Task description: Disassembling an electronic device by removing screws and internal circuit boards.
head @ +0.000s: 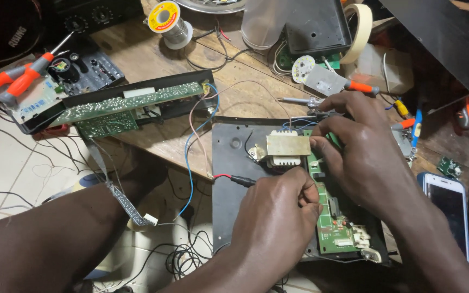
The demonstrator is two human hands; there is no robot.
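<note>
A black metal chassis plate [234,163] lies on the wooden bench with a small brass-coloured transformer [286,148] and a green circuit board [334,228] on it. My left hand [275,217] rests closed on the board just below the transformer, beside a black probe tip with a red wire [233,178]. My right hand [356,152] reaches in from the right, its fingers touching the transformer's right side. What the left fingers pinch is hidden. A blue wire [191,163] runs from the plate to a long green board [131,103].
A black front panel [44,116] carries the long board at left. Orange-handled tools [14,81] lie far left, a solder spool [170,20] and tape roll [360,27] at the back, a phone [451,209] at right. Loose wires hang off the bench edge.
</note>
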